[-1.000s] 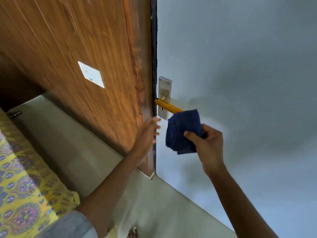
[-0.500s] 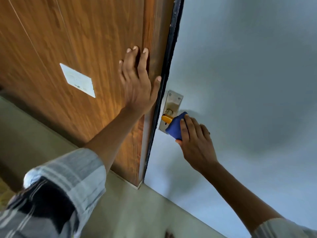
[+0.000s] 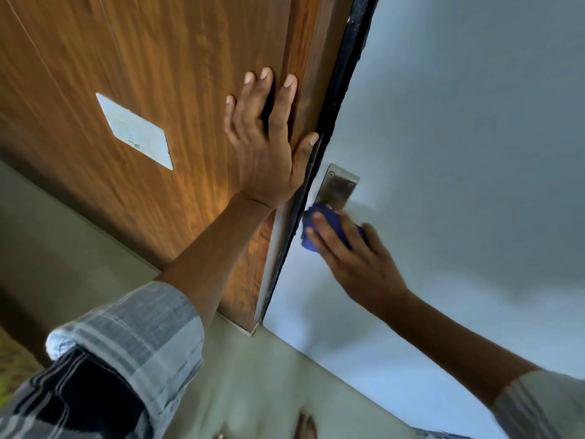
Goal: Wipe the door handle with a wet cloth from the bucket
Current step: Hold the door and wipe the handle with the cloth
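**Door braced, cloth on the handle**

Nearest the camera: a rolled checked sleeve [image 3: 126, 337] at lower left, forearm rising from it toward the door. Pale floor [image 3: 221, 391] below; part of a foot seems to show at the bottom edge, too blurred to be sure.

Left hand [image 3: 266, 147]: flat against the wood-grain face of the door [image 3: 142, 74], fingers spread and pointing up, thumb hooked over the door's dark edge [image 3: 342, 99]. Its grip is fully open and holds nothing; it only presses. Likely reason: the door stands ajar and would swing under the rubbing, so the palm pins it steady.

Right hand [image 3: 351, 258]: reaching in from lower right along the pale grey side of the door [image 3: 443, 137]. Its grip is closed about a dark blue cloth [image 3: 319, 223], fingers laid over the top and pressing it inward. The cloth is bunched small, which suits wrapping a narrow lever rather than a broad surface. Slight blur here suggests the hand is in motion.

Door handle: not directly visible. It is covered by the cloth and the fingers, just beneath the metal backplate [image 3: 340, 185], whose upper part with its screws shows bare. The cloth's top edge touches the plate's lower part.

Farther off: a pale rectangular plate or sticker [image 3: 136, 131] on the wood face, well apart from the work.

Judgement: wiping is under way, at the root of the handle near the plate. Whether the cloth is wet cannot be told. The bucket is out of sight.
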